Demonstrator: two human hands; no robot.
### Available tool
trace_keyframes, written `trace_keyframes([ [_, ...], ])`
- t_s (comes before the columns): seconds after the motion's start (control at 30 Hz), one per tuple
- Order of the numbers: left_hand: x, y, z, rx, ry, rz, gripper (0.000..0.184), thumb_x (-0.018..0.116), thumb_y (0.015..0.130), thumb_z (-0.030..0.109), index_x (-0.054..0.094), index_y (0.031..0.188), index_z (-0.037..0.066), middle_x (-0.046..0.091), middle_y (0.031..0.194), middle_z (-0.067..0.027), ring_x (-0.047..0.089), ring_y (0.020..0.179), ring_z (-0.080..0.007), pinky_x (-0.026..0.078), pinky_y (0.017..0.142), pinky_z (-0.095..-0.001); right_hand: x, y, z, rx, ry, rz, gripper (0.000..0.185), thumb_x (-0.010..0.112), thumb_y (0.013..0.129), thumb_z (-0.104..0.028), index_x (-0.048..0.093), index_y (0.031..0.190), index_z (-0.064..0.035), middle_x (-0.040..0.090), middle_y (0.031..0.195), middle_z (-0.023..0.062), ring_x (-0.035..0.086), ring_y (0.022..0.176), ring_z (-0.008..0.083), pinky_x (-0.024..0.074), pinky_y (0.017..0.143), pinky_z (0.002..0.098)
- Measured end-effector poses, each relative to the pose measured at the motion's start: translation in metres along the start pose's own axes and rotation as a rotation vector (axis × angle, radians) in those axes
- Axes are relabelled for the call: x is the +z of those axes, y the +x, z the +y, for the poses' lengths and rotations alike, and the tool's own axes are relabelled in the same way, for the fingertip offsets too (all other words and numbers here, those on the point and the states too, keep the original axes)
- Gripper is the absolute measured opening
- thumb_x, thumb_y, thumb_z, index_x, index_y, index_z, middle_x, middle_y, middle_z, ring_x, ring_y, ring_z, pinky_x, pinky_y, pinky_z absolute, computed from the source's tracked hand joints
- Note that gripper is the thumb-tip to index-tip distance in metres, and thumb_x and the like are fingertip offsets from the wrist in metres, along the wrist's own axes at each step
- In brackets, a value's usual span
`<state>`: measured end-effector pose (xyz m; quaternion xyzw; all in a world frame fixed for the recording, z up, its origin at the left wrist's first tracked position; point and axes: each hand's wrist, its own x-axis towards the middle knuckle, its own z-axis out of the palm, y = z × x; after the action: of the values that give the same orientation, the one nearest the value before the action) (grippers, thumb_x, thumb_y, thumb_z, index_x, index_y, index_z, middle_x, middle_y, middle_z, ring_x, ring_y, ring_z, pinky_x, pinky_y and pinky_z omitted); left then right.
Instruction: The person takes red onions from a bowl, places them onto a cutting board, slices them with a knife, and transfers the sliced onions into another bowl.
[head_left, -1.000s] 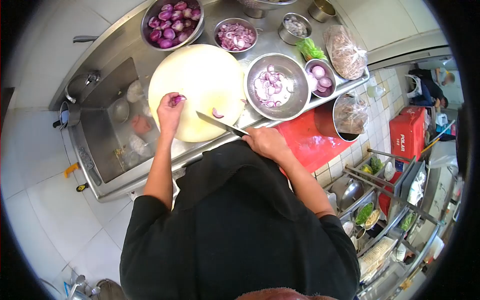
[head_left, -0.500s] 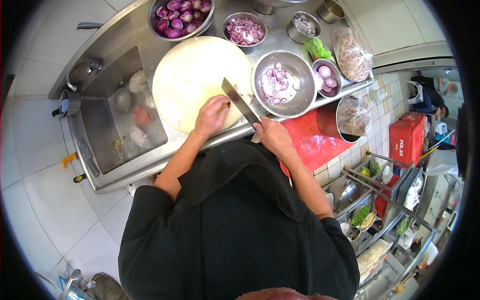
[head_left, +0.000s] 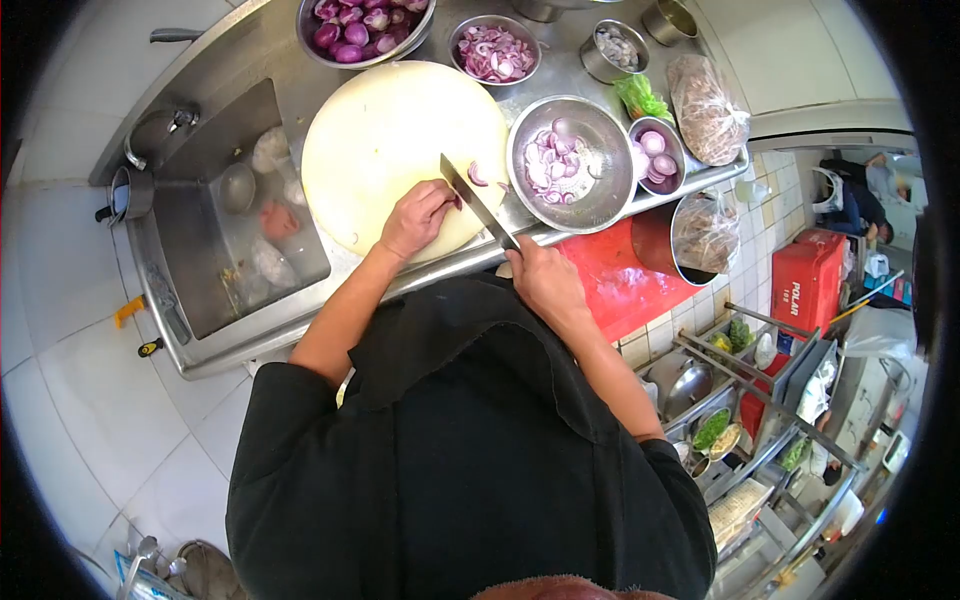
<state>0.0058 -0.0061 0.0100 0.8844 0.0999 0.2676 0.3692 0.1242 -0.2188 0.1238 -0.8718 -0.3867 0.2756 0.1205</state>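
Note:
My right hand (head_left: 545, 275) is wrapped round the handle of a knife (head_left: 480, 205), whose blade slants up and left over the round cutting board (head_left: 390, 125). Close to the blade's left side, my left hand (head_left: 417, 217) is pinched on a piece of purple onion, mostly hidden by the fingers. Cut onion slices (head_left: 478, 175) lie on the board just right of the blade. Beside the board stands a wide steel bowl (head_left: 616, 170) with sliced onion in it.
Behind the board are bowls of whole onions (head_left: 352, 30) and sliced onions (head_left: 495, 52). A sink (head_left: 190, 290) lies left. Right are a bowl of onion rounds (head_left: 657, 160), a bagged item (head_left: 708, 110), a red surface (head_left: 620, 285) and a pot (head_left: 652, 235). A person (head_left: 860, 195) is far right.
My left hand has moved right across the board with the onion piece, to beside the knife. The blade has swung more upright, and slices now lie to its right.

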Motion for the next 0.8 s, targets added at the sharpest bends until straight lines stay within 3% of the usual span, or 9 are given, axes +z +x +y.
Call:
trace_keyframes([
  [0.4,0.01,-0.009,-0.012,-0.059,-0.018,0.053,0.015,0.071,0.086,-0.003,0.071,0.101,0.0,0.069,0.104,-0.0144,0.07,0.095,-0.0312,0.057,0.083,-0.0376,0.001,0.016,-0.005,-0.048,-0.049,-0.03,0.024,0.057,0.101,-0.023,0.063,0.103,0.0002,0.071,0.083,0.0272,0.071,0.083,0.046,0.0559,0.078,0.0569],
  [0.5,0.009,-0.01,-0.013,-0.048,-0.005,0.054,0.014,0.07,0.088,0.001,0.071,0.101,0.004,0.069,0.107,-0.011,0.069,0.096,-0.0302,0.057,0.082,-0.0377,0.002,0.008,-0.006,-0.035,-0.057,-0.044,0.025,0.056,0.102,-0.024,0.064,0.103,0.0003,0.072,0.084,0.0274,0.071,0.083,0.046,0.056,0.078,0.0565],
  [0.6,0.008,-0.008,-0.012,-0.033,-0.002,0.049,0.012,0.071,0.086,-0.003,0.071,0.099,-0.001,0.069,0.104,-0.014,0.07,0.092,-0.0309,0.058,0.081,-0.0367,0.015,0.019,-0.003,-0.043,-0.071,-0.071,0.026,0.056,0.102,-0.024,0.064,0.104,0.0005,0.072,0.084,0.028,0.071,0.084,0.0462,0.056,0.079,0.0565],
  [0.8,0.008,-0.009,-0.01,-0.083,-0.056,0.065,0.011,0.072,0.086,-0.003,0.07,0.097,-0.002,0.07,0.101,-0.0146,0.071,0.091,-0.0313,0.058,0.081,-0.0368,-0.004,0.017,-0.008,-0.037,-0.077,-0.07,0.025,0.056,0.101,-0.023,0.064,0.104,0.0008,0.071,0.083,0.0279,0.071,0.083,0.0467,0.0568,0.077,0.056],
])
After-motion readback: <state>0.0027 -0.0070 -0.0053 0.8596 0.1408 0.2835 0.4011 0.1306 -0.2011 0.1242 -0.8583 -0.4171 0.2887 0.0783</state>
